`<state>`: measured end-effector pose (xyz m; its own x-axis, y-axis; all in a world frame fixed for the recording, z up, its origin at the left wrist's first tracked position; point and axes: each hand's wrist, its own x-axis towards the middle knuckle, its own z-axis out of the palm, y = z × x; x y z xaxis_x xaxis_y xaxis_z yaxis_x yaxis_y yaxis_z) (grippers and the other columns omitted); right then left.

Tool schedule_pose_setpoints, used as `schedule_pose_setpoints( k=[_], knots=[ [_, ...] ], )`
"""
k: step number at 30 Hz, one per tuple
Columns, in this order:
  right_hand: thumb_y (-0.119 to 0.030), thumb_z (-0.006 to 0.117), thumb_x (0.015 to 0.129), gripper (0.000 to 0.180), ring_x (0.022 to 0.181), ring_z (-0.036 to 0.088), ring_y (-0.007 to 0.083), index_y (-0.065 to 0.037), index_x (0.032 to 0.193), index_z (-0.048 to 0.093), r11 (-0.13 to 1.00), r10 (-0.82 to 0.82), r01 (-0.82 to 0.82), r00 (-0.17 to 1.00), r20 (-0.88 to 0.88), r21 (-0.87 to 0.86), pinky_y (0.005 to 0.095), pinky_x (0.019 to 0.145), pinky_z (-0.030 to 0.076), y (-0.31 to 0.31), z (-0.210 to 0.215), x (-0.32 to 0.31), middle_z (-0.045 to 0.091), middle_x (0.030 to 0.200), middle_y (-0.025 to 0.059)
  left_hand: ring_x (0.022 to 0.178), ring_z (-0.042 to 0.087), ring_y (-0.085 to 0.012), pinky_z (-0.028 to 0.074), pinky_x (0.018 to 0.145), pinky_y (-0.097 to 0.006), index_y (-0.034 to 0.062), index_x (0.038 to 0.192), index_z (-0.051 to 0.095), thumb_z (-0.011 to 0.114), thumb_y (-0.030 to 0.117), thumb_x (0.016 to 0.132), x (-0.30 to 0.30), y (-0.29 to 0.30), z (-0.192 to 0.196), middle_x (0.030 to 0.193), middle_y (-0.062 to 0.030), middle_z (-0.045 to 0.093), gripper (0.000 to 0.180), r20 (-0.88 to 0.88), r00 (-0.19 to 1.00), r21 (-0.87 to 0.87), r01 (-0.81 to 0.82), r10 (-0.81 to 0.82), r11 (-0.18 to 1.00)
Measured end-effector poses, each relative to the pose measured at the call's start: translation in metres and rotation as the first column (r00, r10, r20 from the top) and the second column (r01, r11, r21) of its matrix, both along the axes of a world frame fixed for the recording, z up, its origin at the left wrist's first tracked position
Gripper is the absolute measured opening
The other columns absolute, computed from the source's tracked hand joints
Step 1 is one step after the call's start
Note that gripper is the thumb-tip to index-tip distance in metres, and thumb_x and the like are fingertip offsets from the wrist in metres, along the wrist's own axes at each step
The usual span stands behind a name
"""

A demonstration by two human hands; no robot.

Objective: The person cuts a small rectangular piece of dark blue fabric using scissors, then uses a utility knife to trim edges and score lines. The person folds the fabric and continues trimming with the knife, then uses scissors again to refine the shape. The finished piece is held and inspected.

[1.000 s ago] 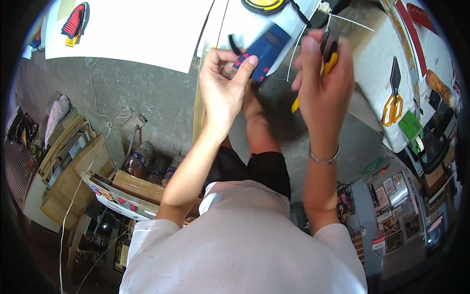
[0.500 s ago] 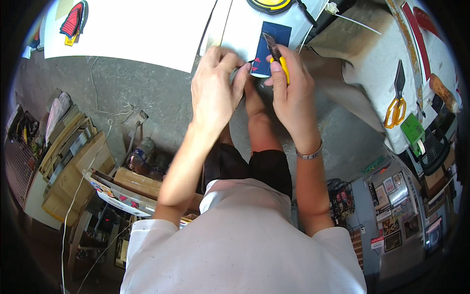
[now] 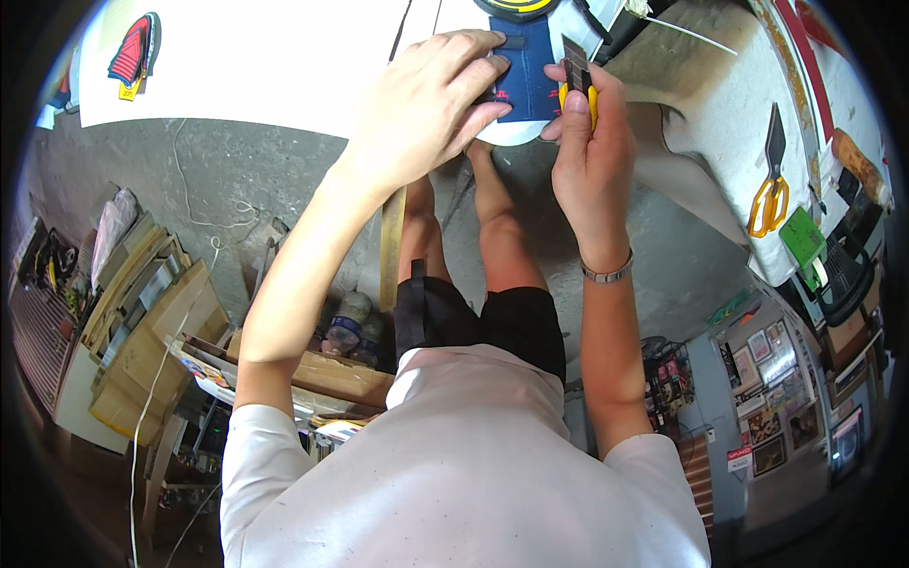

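Observation:
A dark blue fabric piece (image 3: 525,80) with small red markings lies at the table's near edge, over a white rounded piece (image 3: 519,133). My left hand (image 3: 431,99) rests over its left side, fingers spread and stretched out. Close by the fingertips, a short black strip (image 3: 512,43) lies across the blue fabric. My right hand (image 3: 598,133) grips a yellow-and-black utility knife (image 3: 579,80), its blade out and pointing away from me. That hand is at the fabric's right edge.
A flat yellowish strip (image 3: 391,251) sticks out below my left wrist. On the large white sheet (image 3: 237,76) are red-and-dark patches (image 3: 133,55). Orange-handled scissors (image 3: 769,204) lie at right. A round yellow-and-black object (image 3: 519,8) sits at the far edge. Cardboard (image 3: 147,369) leans at left.
My left hand has gone from a pinch to spread fingers over the blue fabric, where the black strip now lies. The right hand has shifted right with the knife. The yellowish strip now projects toward me.

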<state>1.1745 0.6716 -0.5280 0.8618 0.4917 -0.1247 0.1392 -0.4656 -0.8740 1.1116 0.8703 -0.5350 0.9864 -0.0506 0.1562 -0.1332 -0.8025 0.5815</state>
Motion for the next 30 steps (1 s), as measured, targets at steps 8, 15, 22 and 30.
schedule_pose_setpoints(
  k=[8,15,22,30],
  knots=[
    [-0.015,0.043,0.111,0.026,0.064,0.058,0.0130,-0.003,0.130,0.056,0.985,0.170,-0.164,0.977,0.131,-0.058,0.0293,0.063,0.051,-0.009,-0.006,0.018,0.073,0.117,0.0025,0.113,0.062,-0.0306,0.049,0.097,-0.040,0.0032,0.096,0.067,0.080,0.027,0.083,-0.008,0.001,-0.003,0.128,-0.0091,0.062,0.030,-0.025,1.000,0.004,0.014,-0.014,1.000],
    [-0.014,0.049,0.108,0.022,0.092,0.072,0.0317,-0.006,0.126,0.058,0.979,0.203,-0.205,0.974,0.101,0.004,0.0382,0.079,0.056,-0.011,-0.008,0.028,0.072,0.110,0.0117,0.121,0.059,-0.0318,0.048,0.099,-0.044,0.0037,0.094,0.067,0.078,0.018,0.085,-0.017,-0.011,0.009,0.134,-0.0105,0.061,0.020,-0.114,0.992,0.078,-0.048,0.057,0.996],
    [-0.012,0.050,0.107,0.023,0.094,0.070,0.0366,-0.005,0.127,0.057,0.966,0.258,-0.252,0.956,0.138,-0.057,0.0405,0.078,0.056,-0.011,-0.006,0.035,0.070,0.105,0.0141,0.143,0.049,-0.0303,0.043,0.115,-0.045,0.0017,0.090,0.067,0.071,0.010,0.090,-0.001,0.013,-0.006,0.147,-0.0123,0.058,0.009,-0.056,0.983,-0.055,0.170,-0.173,0.984],
    [-0.014,0.058,0.100,0.028,0.076,0.071,0.0419,-0.002,0.124,0.052,0.940,0.118,-0.097,0.992,0.043,-0.327,0.0480,0.064,0.057,-0.001,0.044,-0.035,0.069,0.090,0.0216,0.143,0.049,-0.0314,0.043,0.116,-0.045,-0.0022,0.092,0.064,0.063,0.003,0.092,-0.003,0.012,-0.007,0.148,-0.0149,0.057,0.005,-0.097,0.981,-0.113,0.158,-0.169,0.981]
  ],
)
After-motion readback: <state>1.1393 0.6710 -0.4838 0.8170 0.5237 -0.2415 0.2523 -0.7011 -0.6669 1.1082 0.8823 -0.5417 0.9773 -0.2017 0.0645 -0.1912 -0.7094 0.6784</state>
